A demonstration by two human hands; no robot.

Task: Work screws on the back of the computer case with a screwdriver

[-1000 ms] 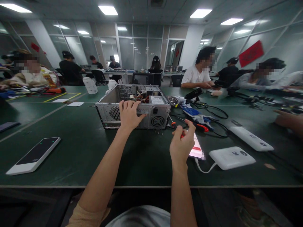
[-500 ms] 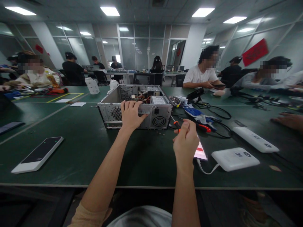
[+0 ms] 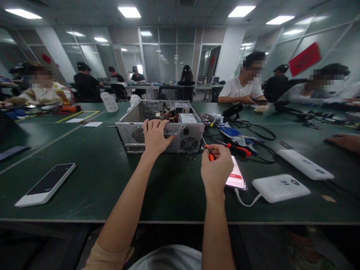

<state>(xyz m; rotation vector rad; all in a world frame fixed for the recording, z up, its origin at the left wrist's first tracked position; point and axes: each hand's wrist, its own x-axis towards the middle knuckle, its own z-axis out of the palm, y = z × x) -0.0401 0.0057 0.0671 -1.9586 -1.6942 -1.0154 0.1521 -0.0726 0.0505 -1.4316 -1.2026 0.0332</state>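
An open metal computer case (image 3: 128, 133) lies on the table, its rear panel towards me. Hooked over the top edge of that panel are the fingers of my left hand (image 3: 155, 137), with the thumb against the metal; I grip the case there. My right hand (image 3: 216, 165) is closed around the orange and black handle of a screwdriver (image 3: 211, 154). Its thin shaft slants up to the panel's right edge, but I cannot tell whether the tip touches a screw. Cables and a power supply (image 3: 188, 118) show inside the case. Several tiny screws (image 3: 190, 158) lie in front of it.
A lit phone (image 3: 234, 176) lies beside my right wrist, cabled to a white power bank (image 3: 281, 188). Farther right are a red-handled tool (image 3: 240, 150), gloves (image 3: 232, 133) and black cables (image 3: 261, 131). A white device (image 3: 46, 184) lies left. Other people sit around the room.
My right hand has moved slightly left and down, turning so that more of the screwdriver's handle shows. My left hand stays on the case.
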